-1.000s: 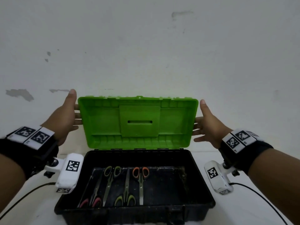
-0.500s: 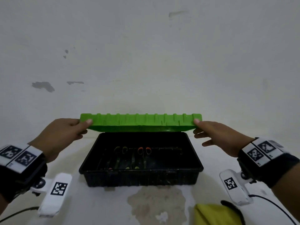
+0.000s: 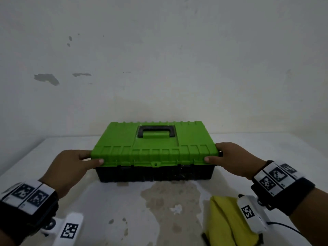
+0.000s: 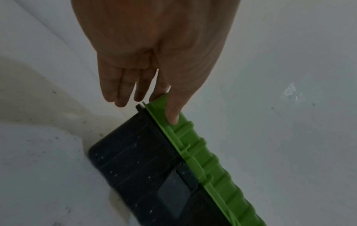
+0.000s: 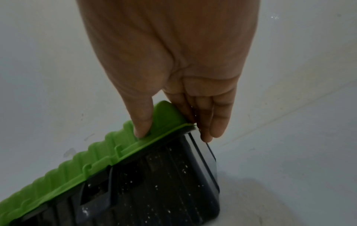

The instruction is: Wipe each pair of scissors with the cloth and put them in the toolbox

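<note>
both left hand (image 3: 71, 166) and right hand (image 3: 234, 158) straight-fingered, pressing green lid (image 3: 120, 139), now shut on toolbox (image 3: 154, 174)

Left hand (image 3: 71, 167) and right hand (image 3: 236, 161) were held forward at equal height, backs uppermost, fingers extended almost straight, thumbs stretched inward and pressed flat, forearms converging.
</note>
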